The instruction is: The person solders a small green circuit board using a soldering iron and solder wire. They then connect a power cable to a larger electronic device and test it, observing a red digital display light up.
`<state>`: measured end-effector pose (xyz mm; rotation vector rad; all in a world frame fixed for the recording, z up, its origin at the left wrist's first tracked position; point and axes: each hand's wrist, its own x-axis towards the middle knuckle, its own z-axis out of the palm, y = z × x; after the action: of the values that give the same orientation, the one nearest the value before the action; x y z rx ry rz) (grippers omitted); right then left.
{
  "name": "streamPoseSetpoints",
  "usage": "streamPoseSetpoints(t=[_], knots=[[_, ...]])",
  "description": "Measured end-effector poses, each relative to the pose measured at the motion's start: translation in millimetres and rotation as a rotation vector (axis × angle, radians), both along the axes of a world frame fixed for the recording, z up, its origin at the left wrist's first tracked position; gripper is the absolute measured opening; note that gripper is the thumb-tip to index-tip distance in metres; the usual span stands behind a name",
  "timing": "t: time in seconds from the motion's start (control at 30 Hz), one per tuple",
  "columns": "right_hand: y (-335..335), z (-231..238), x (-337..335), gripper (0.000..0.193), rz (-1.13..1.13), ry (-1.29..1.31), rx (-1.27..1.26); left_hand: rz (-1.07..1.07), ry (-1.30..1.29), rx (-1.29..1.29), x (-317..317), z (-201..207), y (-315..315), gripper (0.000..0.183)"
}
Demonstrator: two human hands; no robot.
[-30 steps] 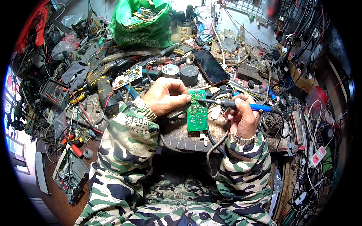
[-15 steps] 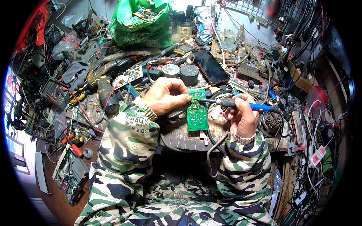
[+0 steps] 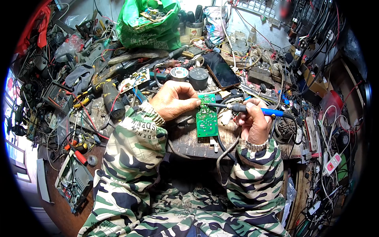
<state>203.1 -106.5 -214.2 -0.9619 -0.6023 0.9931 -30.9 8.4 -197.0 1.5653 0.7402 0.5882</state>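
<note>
A green circuit board (image 3: 207, 122) with solder joints facing up stands over the front edge of the wooden bench (image 3: 183, 142). My left hand (image 3: 174, 102) is closed at its upper left corner, thumb and fingers pinched there. In my right hand (image 3: 254, 121) is a soldering iron (image 3: 272, 113) with a blue handle, held like a pen. Its dark tip points left and reaches the upper part of the board, close to my left thumb. Whether the tip touches a joint is too small to tell.
Behind the board lie a solder spool (image 3: 179, 74), a round black part (image 3: 198, 78) and a black phone (image 3: 221, 71). A yellow-black power drill (image 3: 112, 94) lies left. A green bag (image 3: 148, 29) of boards stands at the back. Tangled cables hang right, near a white power strip (image 3: 332, 164).
The board tilts very slightly, and the glare on it shifts. Both hands and the soldering iron stay almost where they were.
</note>
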Motion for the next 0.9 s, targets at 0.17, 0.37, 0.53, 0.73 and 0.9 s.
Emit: streamPoseSetpoints(t=[0.17,0.37,0.53,0.73,0.9], knots=[[-3,-1,4,0.018,-0.024,-0.013,-0.009,-0.039,-0.021,-0.025,7,-6,5,0.009],[1,0,0,0.019,0.005,0.007,-0.006,-0.002,0.038,0.022,-2,0,3,0.013],[0,-1,2,0.018,-0.02,-0.002,0.002,-0.028,0.007,-0.014,2,-6,7,0.013],[-1,-4,4,0.017,-0.029,0.016,0.016,-0.026,0.006,0.004,5,-11,9,0.015],[-1,-3,4,0.018,-0.021,0.012,0.01,-0.01,0.019,0.003,4,-6,6,0.015]])
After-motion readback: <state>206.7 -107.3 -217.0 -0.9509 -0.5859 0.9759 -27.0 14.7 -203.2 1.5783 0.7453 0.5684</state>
